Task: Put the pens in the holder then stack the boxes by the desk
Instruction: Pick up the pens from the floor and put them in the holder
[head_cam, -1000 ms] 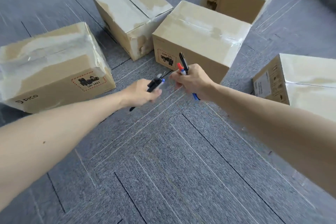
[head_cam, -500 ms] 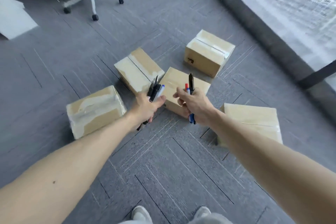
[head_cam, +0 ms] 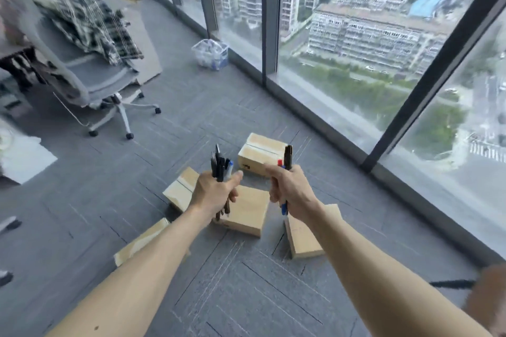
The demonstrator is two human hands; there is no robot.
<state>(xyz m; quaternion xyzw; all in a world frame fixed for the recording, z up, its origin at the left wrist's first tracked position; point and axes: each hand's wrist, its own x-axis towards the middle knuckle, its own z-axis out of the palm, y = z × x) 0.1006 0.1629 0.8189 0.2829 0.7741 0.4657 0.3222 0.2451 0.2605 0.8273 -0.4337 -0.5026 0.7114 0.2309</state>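
Head view: two bare arms reach forward over a grey carpet-tile floor (head_cam: 109, 200). The left hand (head_cam: 215, 194) is a closed fist round a bundle of dark pens (head_cam: 219, 167). One of them is blue-capped. Their tops stand above the knuckles and their lower ends poke out beneath. The right hand (head_cam: 290, 191) is likewise curled tight on a smaller bunch. A black marker (head_cam: 288, 154) rises tallest, a red-capped pen (head_cam: 279, 163) is just beside it, and a blue pen end (head_cam: 284, 209) shows under the palm. The two hands are near each other but apart.

Five brown cardboard boxes sit on the carpet under and beyond the hands, each on the floor. They are a taped far box (head_cam: 261, 154) towards the glass, a left box (head_cam: 180, 186), a middle box (head_cam: 249, 213), a right box (head_cam: 302, 238) and a near-left box (head_cam: 139, 243) partly behind the left forearm.

Further back stands a grey wheeled office chair (head_cam: 101, 82) with a black-and-white plaid cloth (head_cam: 90, 22) draped on it. A clear plastic bin (head_cam: 210, 53) stands by the tall window wall (head_cam: 356, 49), which looks out on buildings far below.
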